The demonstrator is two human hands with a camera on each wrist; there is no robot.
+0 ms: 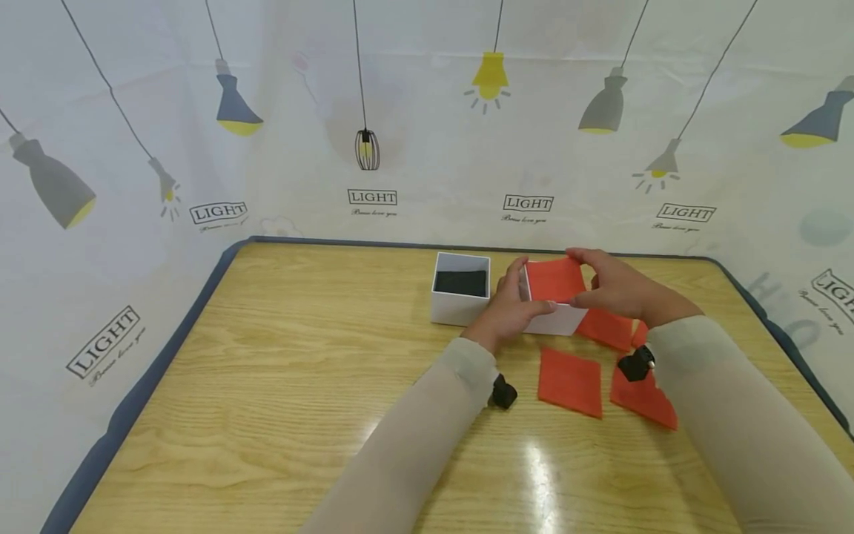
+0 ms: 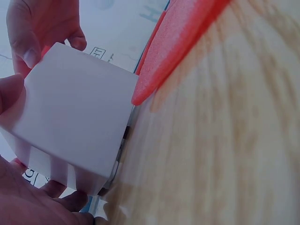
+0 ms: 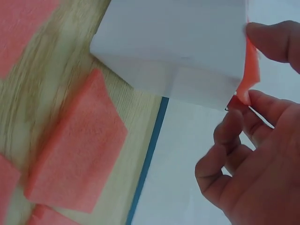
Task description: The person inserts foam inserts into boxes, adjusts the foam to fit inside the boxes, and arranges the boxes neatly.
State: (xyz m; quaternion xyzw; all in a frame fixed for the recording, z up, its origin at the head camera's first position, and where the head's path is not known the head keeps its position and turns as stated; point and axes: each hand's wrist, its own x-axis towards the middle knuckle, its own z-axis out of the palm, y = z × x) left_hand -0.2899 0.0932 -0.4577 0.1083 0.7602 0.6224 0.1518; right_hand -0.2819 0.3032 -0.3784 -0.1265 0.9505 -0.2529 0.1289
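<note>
While the left hand [image 1: 503, 313] holds the white box [image 1: 555, 323] from its nine o'clock side, thumb along the front, we see the right hand [image 1: 617, 285] at three, pinching the top red pad [image 1: 552, 280] by its edge in a narrow grip. That pad lies at the box's mouth; we cannot tell how deep it sits. Taking this box as our clock's centre, with twelve toward the printed cloth [image 1: 434, 96], we find a second box [image 1: 460, 308] at nine, just beside the left hand, with a black pad [image 1: 462, 282] inside. Loose red pads lie on the table [image 1: 300, 371]: one near the box toward four [image 1: 606, 330], one at six [image 1: 570, 383], one nearer five [image 1: 646, 400]. We see pale sleeves [image 1: 410, 437] reaching in from seven and four, each wrist bearing a black gadget [image 1: 504, 391].
</note>
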